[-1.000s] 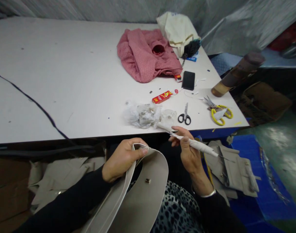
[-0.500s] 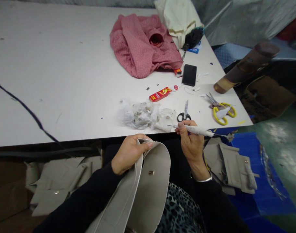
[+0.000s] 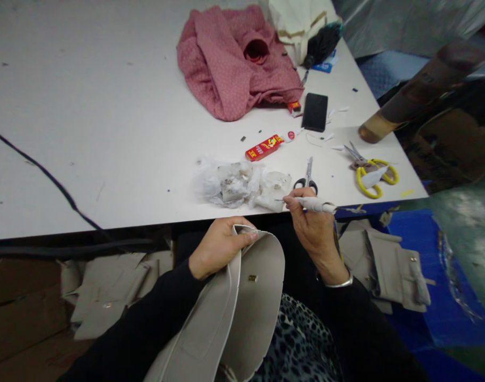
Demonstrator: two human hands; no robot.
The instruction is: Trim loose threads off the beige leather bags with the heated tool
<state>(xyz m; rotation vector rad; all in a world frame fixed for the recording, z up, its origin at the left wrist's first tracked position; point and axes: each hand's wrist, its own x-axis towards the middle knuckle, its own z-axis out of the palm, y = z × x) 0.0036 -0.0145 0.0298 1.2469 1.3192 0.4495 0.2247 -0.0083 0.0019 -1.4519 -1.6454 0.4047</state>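
Note:
My left hand (image 3: pixel 218 245) grips the folded top edge of a beige leather panel (image 3: pixel 242 302) that lies over my lap and carries a small metal stud. My right hand (image 3: pixel 312 225) holds a white-wrapped pointed tool (image 3: pixel 316 204) level with the table's front edge, its thin metal tip pointing left toward a crumpled clear plastic bag (image 3: pixel 238 183) of small metal parts. Black-handled scissors (image 3: pixel 307 178) lie just behind that hand on the white table (image 3: pixel 107 132).
On the table lie a red glue tube (image 3: pixel 264 148), a black phone (image 3: pixel 314 112), yellow-handled scissors (image 3: pixel 372 172), a pink garment (image 3: pixel 234 58) and a dark cord (image 3: pixel 47 178). Beige leather pieces (image 3: pixel 386 265) are piled at my right, more (image 3: pixel 103 286) under the table.
My right hand has risen to the table's edge and turned the tool level, tip toward the plastic bag. My left hand keeps its grip on the panel. The view has tilted down.

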